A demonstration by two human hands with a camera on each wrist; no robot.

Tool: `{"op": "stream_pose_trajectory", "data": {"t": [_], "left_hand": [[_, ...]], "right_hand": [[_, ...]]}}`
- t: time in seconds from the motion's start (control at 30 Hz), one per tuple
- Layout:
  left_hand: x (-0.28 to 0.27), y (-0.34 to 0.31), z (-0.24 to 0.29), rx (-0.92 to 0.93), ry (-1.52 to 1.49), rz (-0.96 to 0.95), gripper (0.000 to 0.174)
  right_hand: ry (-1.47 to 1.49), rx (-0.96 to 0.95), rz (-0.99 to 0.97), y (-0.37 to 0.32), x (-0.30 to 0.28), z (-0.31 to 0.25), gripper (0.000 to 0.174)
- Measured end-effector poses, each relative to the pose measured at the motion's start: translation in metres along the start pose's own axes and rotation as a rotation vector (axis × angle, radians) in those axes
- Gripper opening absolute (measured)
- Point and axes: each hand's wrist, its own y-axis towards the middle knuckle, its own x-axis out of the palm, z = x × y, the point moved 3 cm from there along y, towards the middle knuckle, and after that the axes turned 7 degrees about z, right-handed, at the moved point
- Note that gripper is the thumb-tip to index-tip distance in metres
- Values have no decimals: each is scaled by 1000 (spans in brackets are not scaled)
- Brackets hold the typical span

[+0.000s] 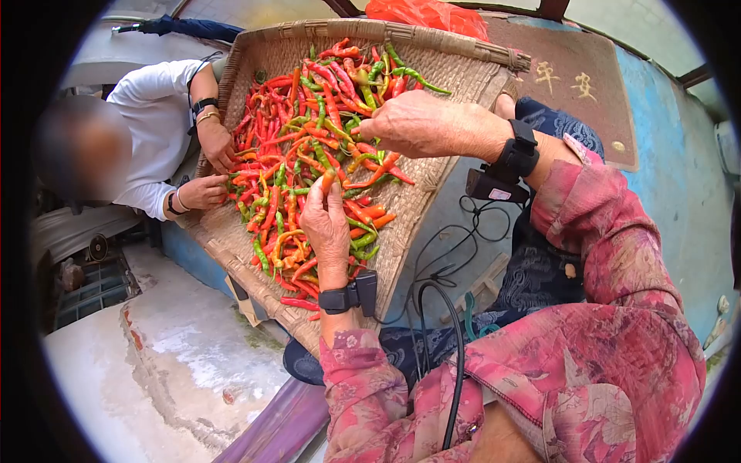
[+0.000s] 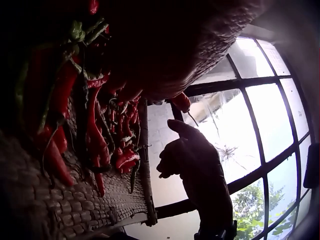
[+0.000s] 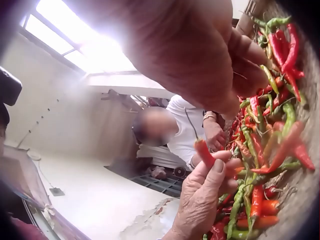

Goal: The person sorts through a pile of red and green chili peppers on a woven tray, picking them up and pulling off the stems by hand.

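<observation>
A shallow woven basket (image 1: 421,231) carries a heap of red, orange and green chili peppers (image 1: 289,147). Near its close edge, my left hand (image 1: 327,228) pinches one orange-red chili pepper (image 3: 204,152) between thumb and fingers. Its thin stem points up in the right wrist view. Above the right part of the heap is my right hand (image 1: 432,127), fingers loosely bent. In the left wrist view, the right hand (image 2: 195,167) appears as a dark shape just below the held pepper's stem, thumb and fingers apart, with nothing visible between them.
Across the basket, a person in a white top (image 1: 158,108) has both hands at the heap's far left edge. Black cables (image 1: 440,278) hang beside my lap. A red plastic bag (image 1: 428,17) lies behind the basket, and a brown mat (image 1: 575,85) is on the floor.
</observation>
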Motion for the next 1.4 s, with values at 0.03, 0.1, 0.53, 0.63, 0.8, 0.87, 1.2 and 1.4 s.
{"op": "stream_pose_trajectory", "data": {"t": [0.03, 0.1, 0.53, 0.63, 0.8, 0.87, 1.2, 1.4], "left_hand": [[1, 3, 7, -45, 11, -66, 19], [5, 2, 15, -103, 12, -127, 20], [-19, -27, 17, -154, -234, -323, 27], [-29, -24, 21, -207, -292, -343, 25], [-53, -12, 12, -220, -299, -317, 27], [-56, -9, -1, -297, -245, -356, 30], [-66, -5, -5, -314, -274, -90, 59], [-66, -3, -19, -124, -145, 29, 50]], "right_hand": [[-2, -1, -9, 2, 3, -4, 20], [167, -54, 131, 8, 6, -13, 24], [572, 59, -146, 38, 24, -41, 24], [742, 254, -59, 43, 21, -37, 30], [483, 107, -121, 44, 25, -21, 35], [161, 75, -247, 34, 26, -17, 27], [-224, 58, -409, 11, 50, -20, 22], [218, 212, -204, 36, 18, -35, 10]]}}
